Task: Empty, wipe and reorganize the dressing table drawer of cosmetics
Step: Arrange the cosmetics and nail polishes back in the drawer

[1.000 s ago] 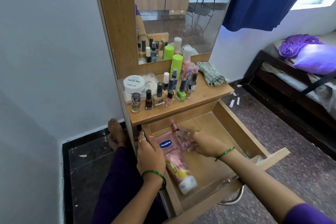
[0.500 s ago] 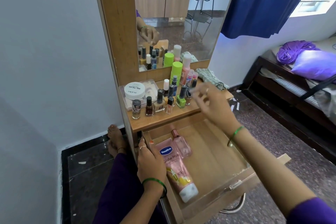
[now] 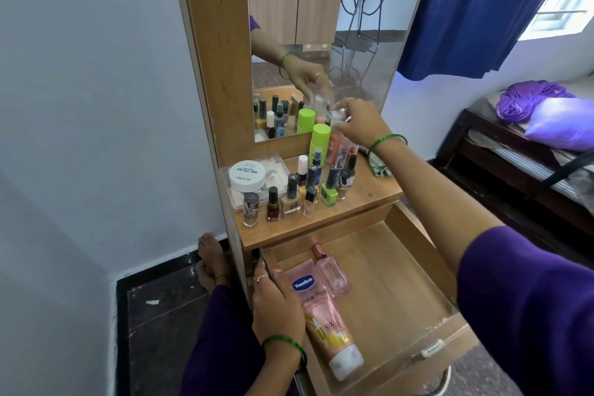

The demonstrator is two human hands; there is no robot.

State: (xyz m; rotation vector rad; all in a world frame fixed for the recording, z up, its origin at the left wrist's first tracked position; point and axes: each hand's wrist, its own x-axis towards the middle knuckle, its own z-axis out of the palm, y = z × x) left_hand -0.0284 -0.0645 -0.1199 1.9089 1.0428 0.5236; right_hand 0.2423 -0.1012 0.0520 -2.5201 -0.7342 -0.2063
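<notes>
Since half a second ago, the right hand (image 3: 360, 120) has reached up to mid-frame, its fingers closing around a white-capped bottle (image 3: 338, 115) at the back of the surface (image 3: 369, 186). Lower centre, the left hand (image 3: 276, 305) rests spread on the open drawer (image 3: 385, 292) wall, touching the Vaseline tube (image 3: 324, 318), with a pink bottle (image 3: 331, 272) just beside it

Soft daylight enters from the window (image 3: 565, 0) at upper right, leaving the room evenly bright with faint shadows. The wide lens bends the wall (image 3: 80, 106) and edges. The right hand (image 3: 360, 122) looks slightly blurred; the mirror (image 3: 321, 42) shows mild haze.
</notes>
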